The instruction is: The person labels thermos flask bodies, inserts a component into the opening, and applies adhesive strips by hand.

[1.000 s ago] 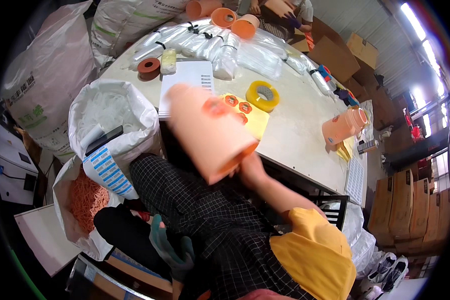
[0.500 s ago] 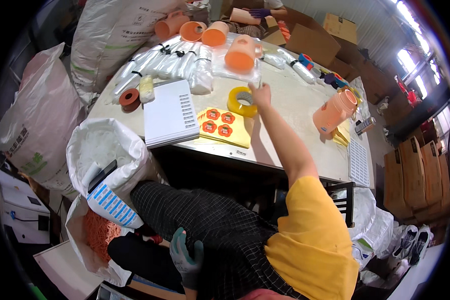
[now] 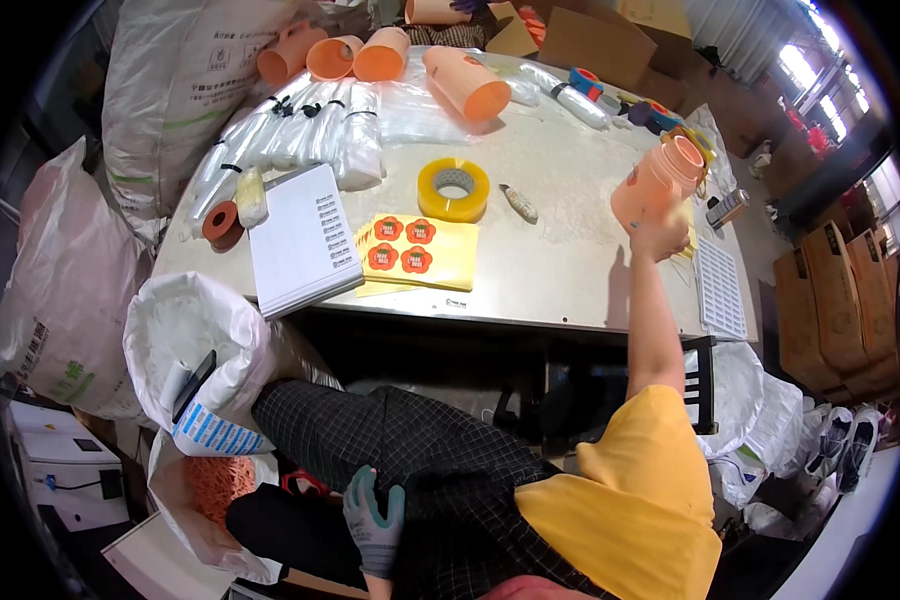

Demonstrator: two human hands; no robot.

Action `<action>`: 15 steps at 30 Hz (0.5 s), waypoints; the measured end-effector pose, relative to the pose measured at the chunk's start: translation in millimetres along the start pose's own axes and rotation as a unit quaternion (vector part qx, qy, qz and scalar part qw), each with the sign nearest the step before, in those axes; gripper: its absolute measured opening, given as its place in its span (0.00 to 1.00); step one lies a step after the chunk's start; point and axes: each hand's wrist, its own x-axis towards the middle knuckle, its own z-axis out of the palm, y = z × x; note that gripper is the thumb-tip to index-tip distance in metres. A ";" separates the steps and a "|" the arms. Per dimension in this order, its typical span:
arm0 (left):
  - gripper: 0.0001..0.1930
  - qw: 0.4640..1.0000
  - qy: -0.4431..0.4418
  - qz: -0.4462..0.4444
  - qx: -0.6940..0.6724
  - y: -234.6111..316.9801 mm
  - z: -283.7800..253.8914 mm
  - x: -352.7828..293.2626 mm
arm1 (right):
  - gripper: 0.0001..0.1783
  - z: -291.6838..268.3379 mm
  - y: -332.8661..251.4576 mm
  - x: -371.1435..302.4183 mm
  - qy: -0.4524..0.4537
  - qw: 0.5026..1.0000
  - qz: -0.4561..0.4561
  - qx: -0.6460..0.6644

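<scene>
My bare right hand [image 3: 660, 236] is closed on the lower part of a pink plastic jug [image 3: 642, 200] at the right side of the table. Part of the jug is hidden by the hand, and I cannot tell whether it is lifted. Down by my lap, my left hand [image 3: 375, 520] wears a grey and teal glove. Its fingers are apart and hold nothing. Left of the jug lie a small knife [image 3: 518, 204] and a yellow roll of tape [image 3: 478, 190]. Yellow sheets with red flower stickers [image 3: 450, 262] are near the front edge, beside a stack of white sheets [image 3: 295, 240].
Clear plastic bags [image 3: 362, 150] lie at the back left, with several pink jugs [image 3: 382, 56] behind them. Another pink jug [image 3: 470, 85] lies on its side. A label sheet [image 3: 720, 290] rests by the right edge. An open white sack [image 3: 240, 300] stands left of my legs.
My right hand has moved right, from beside the tape to the jug, uncovering the knife. The far jug, upright before, now lies on its side. The view has shifted; my left hand stays low.
</scene>
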 end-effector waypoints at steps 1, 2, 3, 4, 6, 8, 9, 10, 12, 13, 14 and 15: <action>0.27 1.000 -0.002 -0.003 0.006 0.7 -2.0 0.8 | 0.36 1.7 -2.1 -2.1 -0.021 0.999 -0.025 0.002; 0.27 1.000 -0.007 -0.015 0.013 1.8 -5.0 1.4 | 0.32 4.0 -5.2 -3.3 -0.043 0.998 -0.051 0.005; 0.27 0.999 -0.015 -0.023 0.016 3.2 -4.9 3.3 | 0.29 1.6 -9.6 -3.9 -0.065 0.994 -0.081 0.020; 0.27 0.999 -0.023 -0.033 0.020 3.7 -5.1 4.8 | 0.26 9.6 -11.1 -7.5 -0.083 0.991 -0.095 0.035; 0.27 0.999 -0.035 -0.030 0.028 1.6 -3.9 6.7 | 0.22 22.3 -15.0 -11.8 -0.108 0.987 -0.106 0.060; 0.26 0.998 -0.046 -0.030 0.036 2.4 -2.8 10.3 | 0.21 41.5 -18.2 -11.5 -0.130 0.981 -0.109 0.097; 0.26 0.997 -0.046 -0.040 0.049 5.3 -7.3 9.5 | 0.21 57.5 -34.6 -28.1 -0.151 0.974 -0.113 0.129; 0.26 0.996 -0.052 -0.042 0.053 8.7 -6.5 12.1 | 0.21 69.5 -42.9 -30.0 -0.162 0.968 -0.118 0.153; 0.26 0.995 -0.057 -0.037 0.066 10.0 -4.4 15.4 | 0.21 104.0 -73.8 -39.7 -0.126 0.970 -0.147 0.144; 0.25 0.995 -0.062 -0.034 0.071 11.2 -2.2 16.8 | 0.21 119.3 -88.6 -41.7 -0.116 0.971 -0.156 0.138; 0.25 0.994 -0.061 -0.036 0.081 11.8 -1.8 16.9 | 0.22 130.1 -109.0 -49.4 -0.134 0.969 -0.153 0.138; 0.25 0.994 -0.064 -0.034 0.087 12.7 0.6 18.4 | 0.23 137.8 -122.2 -42.3 -0.164 0.968 -0.137 0.135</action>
